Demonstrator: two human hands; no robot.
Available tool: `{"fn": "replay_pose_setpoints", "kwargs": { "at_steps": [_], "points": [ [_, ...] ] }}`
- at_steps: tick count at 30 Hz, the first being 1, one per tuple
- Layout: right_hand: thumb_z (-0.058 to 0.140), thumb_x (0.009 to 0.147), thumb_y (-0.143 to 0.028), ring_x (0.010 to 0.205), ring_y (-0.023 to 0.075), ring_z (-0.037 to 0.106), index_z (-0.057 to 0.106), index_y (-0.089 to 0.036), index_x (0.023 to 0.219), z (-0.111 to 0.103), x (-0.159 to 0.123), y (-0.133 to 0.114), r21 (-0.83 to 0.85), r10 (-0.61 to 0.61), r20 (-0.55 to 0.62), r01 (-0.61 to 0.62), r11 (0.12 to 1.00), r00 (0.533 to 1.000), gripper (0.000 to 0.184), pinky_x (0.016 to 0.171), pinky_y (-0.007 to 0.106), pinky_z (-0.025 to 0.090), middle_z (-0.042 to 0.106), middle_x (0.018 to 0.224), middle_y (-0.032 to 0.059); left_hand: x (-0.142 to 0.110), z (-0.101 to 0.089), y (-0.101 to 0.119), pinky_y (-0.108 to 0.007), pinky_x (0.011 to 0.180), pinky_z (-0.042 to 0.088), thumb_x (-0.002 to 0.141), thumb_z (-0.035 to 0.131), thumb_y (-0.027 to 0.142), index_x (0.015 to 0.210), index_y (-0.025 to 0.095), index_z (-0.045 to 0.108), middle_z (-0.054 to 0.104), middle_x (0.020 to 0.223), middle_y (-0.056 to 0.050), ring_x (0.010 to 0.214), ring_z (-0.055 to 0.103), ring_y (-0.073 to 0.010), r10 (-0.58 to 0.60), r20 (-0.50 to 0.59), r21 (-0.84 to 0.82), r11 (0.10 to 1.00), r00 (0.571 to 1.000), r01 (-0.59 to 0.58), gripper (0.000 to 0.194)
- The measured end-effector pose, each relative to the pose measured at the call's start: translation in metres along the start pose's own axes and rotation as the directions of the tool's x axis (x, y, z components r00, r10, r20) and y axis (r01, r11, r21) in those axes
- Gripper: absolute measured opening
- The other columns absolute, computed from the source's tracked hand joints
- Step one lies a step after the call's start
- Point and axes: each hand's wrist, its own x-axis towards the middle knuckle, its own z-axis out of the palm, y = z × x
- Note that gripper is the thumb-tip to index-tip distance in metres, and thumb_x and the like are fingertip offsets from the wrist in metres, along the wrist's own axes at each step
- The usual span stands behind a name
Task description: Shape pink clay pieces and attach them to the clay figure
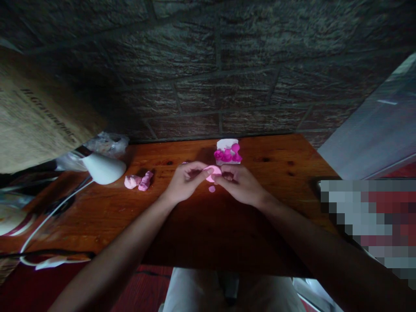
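My left hand (185, 178) and my right hand (241, 184) meet over the middle of the wooden table (201, 225). Both pinch a flat, round piece of light pink clay (212, 172) between their fingertips. A small pink clay bit (212, 189) lies on the table just beneath it. Behind the hands stands a white block (227, 144) with several magenta clay petals (227, 155) pressed on its front. Two lumps of light pink clay (138, 181) lie to the left of my left hand.
A white lamp head (104, 169) with a white cable (48, 216) sits at the left, with crumpled clear plastic (105, 143) behind it. A cardboard box (35, 117) looms at the far left. A dark brick wall (214, 69) backs the table. A blurred patch covers the right edge.
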Motion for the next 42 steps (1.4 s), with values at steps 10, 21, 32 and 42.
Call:
{"fn": "replay_pose_setpoints", "kwargs": {
  "at_steps": [10, 21, 32, 42],
  "points": [
    [0.066, 0.087, -0.060, 0.077, 0.0187, 0.069, 0.074, -0.018, 0.085, -0.0047, 0.0053, 0.0020, 0.115, 0.016, -0.030, -0.013, 0.993, 0.999, 0.043, 0.072, 0.030, 0.052, 0.075, 0.081, 0.0041, 0.0012, 0.0024, -0.0003, -0.022, 0.058, 0.045, 0.087, 0.073, 0.048, 0.083, 0.015, 0.074, 0.067, 0.067, 0.000, 0.059, 0.055, -0.0102, -0.025, -0.028, -0.026, 0.999, 0.999, 0.024, 0.033],
    [0.072, 0.083, -0.059, 0.085, 0.0204, 0.073, 0.078, -0.021, 0.094, -0.0048, 0.0053, 0.0023, 0.181, 0.011, -0.037, -0.004, 0.983, 0.999, 0.040, 0.080, 0.033, 0.055, 0.079, 0.091, 0.0051, 0.0003, 0.0030, -0.0008, -0.022, 0.058, 0.043, 0.090, 0.069, 0.049, 0.075, 0.015, 0.068, 0.061, 0.065, 0.002, 0.059, 0.050, -0.0098, 0.048, 0.019, 0.062, 0.997, 0.999, -0.049, 0.037],
    [0.069, 0.088, -0.046, 0.083, 0.0211, 0.074, 0.077, -0.021, 0.089, -0.0055, 0.0060, 0.0089, 0.132, 0.004, -0.052, 0.003, 0.991, 0.999, 0.026, 0.080, 0.035, 0.056, 0.079, 0.087, 0.0047, -0.0007, 0.0050, 0.0001, -0.021, 0.057, 0.041, 0.092, 0.067, 0.044, 0.074, 0.015, 0.068, 0.058, 0.063, 0.003, 0.057, 0.048, -0.0089, 0.035, 0.011, 0.096, 0.995, 0.999, -0.036, 0.035],
    [0.068, 0.090, -0.039, 0.082, 0.0211, 0.073, 0.079, -0.020, 0.095, -0.0057, 0.0043, 0.0067, 0.078, -0.038, -0.093, 0.045, 0.996, 0.995, 0.023, 0.077, 0.034, 0.055, 0.080, 0.091, 0.0052, -0.0011, 0.0024, -0.0039, -0.022, 0.059, 0.040, 0.095, 0.061, 0.046, 0.071, 0.015, 0.063, 0.058, 0.063, 0.001, 0.060, 0.050, -0.0107, 0.044, 0.096, 0.165, 0.984, 0.994, -0.060, 0.039]
  ]
}}
